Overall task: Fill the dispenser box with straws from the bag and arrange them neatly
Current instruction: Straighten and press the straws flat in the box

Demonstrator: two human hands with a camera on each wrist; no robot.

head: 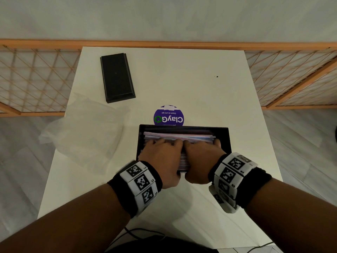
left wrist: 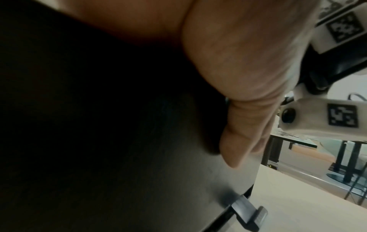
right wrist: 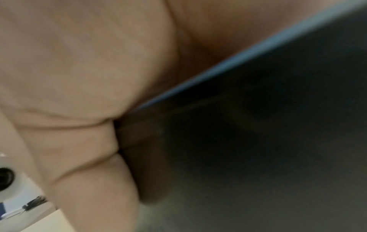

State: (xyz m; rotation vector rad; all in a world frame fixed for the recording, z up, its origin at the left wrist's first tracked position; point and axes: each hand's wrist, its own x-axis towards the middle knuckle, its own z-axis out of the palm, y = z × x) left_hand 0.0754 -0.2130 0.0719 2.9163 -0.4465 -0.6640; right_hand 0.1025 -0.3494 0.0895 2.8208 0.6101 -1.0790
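The black dispenser box (head: 229, 141) stands open at the middle of the white table (head: 200, 88), with a pile of pale wrapped straws (head: 178, 135) lying lengthwise inside. Both hands are on it side by side. My left hand (head: 163, 146) and right hand (head: 201, 146) have their fingers curled down over the near side of the straws. The fingertips are hidden. In the left wrist view the left thumb (left wrist: 238, 141) lies against the box's dark front wall (left wrist: 139, 157). The right wrist view shows the right thumb (right wrist: 95, 188) against the same wall (right wrist: 258, 157).
An empty clear plastic bag (head: 87, 130) lies crumpled left of the box. The black lid (head: 117, 77) lies at the far left of the table. A round purple ClayGo label (head: 168, 115) sits just behind the box. A small grey tab (left wrist: 248, 215) juts from the box's base.
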